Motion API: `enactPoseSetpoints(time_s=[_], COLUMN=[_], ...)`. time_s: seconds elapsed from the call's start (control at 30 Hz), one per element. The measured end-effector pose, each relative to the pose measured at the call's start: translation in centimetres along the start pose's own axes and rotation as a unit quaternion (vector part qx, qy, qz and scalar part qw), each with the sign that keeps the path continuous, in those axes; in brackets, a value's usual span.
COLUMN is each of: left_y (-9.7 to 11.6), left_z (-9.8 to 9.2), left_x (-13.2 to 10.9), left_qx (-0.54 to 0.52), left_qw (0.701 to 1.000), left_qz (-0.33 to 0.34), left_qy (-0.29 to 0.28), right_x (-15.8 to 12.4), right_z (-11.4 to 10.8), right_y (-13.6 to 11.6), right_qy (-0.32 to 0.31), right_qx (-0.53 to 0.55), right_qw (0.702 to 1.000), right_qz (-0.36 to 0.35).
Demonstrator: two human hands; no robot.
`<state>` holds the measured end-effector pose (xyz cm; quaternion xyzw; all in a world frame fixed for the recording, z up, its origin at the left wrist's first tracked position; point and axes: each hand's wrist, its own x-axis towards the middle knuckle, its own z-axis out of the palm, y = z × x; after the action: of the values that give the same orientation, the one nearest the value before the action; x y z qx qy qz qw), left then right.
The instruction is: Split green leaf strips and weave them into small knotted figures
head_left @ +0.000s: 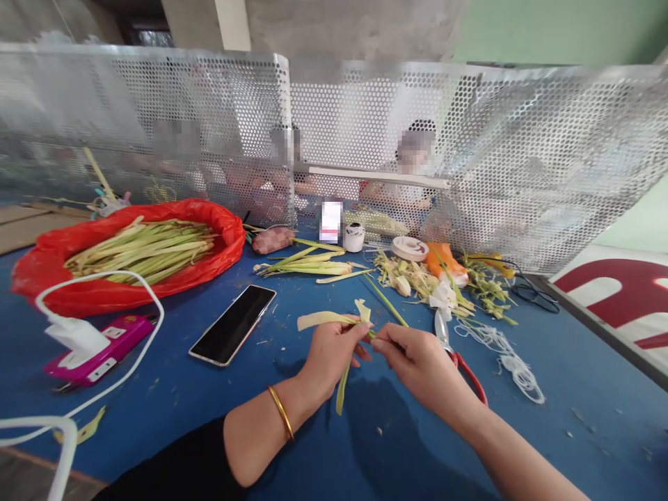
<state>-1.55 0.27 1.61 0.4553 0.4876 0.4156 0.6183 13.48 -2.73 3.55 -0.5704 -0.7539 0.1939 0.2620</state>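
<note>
Pinching pale leaf strips (321, 319) between thumb and fingers, the left hand (331, 351) works above the blue table (334, 466), with 1 gold bangle (282, 412) on its wrist. The right hand (417, 358) sits just beside it, thumb and fingers closed on the same piece. 3 ends of the strips show: 1 points left, 1 stands up, 1 hangs below the left hand; how many strips make up the piece cannot be told.

Near on the left, 1 magenta power strip (130, 330) carries 1 white plug (78, 337). Beyond the left wrist lies 1 dark-screened phone (232, 325). Partly hidden by the right forearm is 1 red-handled tool (472, 379), with loose white string (527, 379) beside it.

Farther back on the left, 1 red plastic bag (232, 233) lies with its mouth wide, holding a thick heap of long green-and-yellow strips (140, 247), too overlapped to count. To its right lie 1 pinkish pouch (272, 240) and 1 loose bunch of similar strips (307, 264). Behind these stand 1 lit screen (330, 221) and 1 white jar (354, 239), its contents hidden. On the right, 1 tape roll (410, 248) and 1 orange bag (443, 261) rest among pale scraps (399, 275); what the bag holds cannot be told.

At the back, perforated metal sheeting (365, 104) runs across, with at least 3 people visible through it.
</note>
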Motion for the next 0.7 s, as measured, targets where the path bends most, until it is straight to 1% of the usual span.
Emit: enactPoseSetpoints(time_s=[0.1, 0.17, 0.23, 0.3, 0.33, 0.4, 0.5, 0.53, 0.6, 0.67, 0.7], left_y=[0.2, 0.1, -0.2, -0.4, -0.5, -0.3, 0.2, 0.4, 0.7, 0.7, 0.6], left_z=[-0.2, -0.3, -0.1, 0.1, 0.2, 0.2, 0.0, -0.1, -0.2, -0.1, 0.0], left_x=[0.1, 0.2, 0.2, 0.1, 0.1, 0.0, 0.0, 0.0, 0.0, -0.3, -0.4], left_qx=[-0.105, -0.151, -0.152, -0.125, -0.11, -0.093, -0.137, -0.161, -0.187, -0.17, -0.153], left_qw=[0.992, 0.985, 0.987, 0.992, 0.994, 0.996, 0.989, 0.985, 0.98, 0.982, 0.984], left_qz=[-0.056, -0.067, -0.043, -0.012, -0.003, -0.007, -0.043, -0.052, -0.055, -0.055, -0.058], left_qy=[-0.043, -0.052, -0.037, -0.011, 0.002, 0.014, -0.013, -0.026, -0.041, -0.056, -0.069], right_x=[0.0, -0.1, -0.4, -0.7, -0.9, -1.0, -0.9, -0.7, -0.3, 0.3, 0.5], right_z=[0.2, 0.6, 1.4, 2.3, 2.7, 3.0, 2.4, 1.9, 1.0, 0.3, 0.2], right_y=[0.1, 0.1, -0.2, -0.5, -0.7, -0.9, -0.7, -0.6, -0.2, 0.2, 0.4], right_qy=[0.013, 0.028, 0.035, 0.037, 0.034, 0.026, 0.013, 0.025, 0.08, 0.128, 0.126], right_qx=[0.029, 0.02, 0.014, 0.014, 0.012, 0.007, 0.016, 0.025, 0.063, 0.148, 0.208], right_qw=[0.999, 0.999, 0.999, 0.999, 0.999, 0.999, 1.0, 0.999, 0.995, 0.979, 0.968], right_qz=[0.029, 0.022, -0.007, -0.029, -0.031, -0.019, -0.014, -0.009, 0.017, 0.053, 0.067])
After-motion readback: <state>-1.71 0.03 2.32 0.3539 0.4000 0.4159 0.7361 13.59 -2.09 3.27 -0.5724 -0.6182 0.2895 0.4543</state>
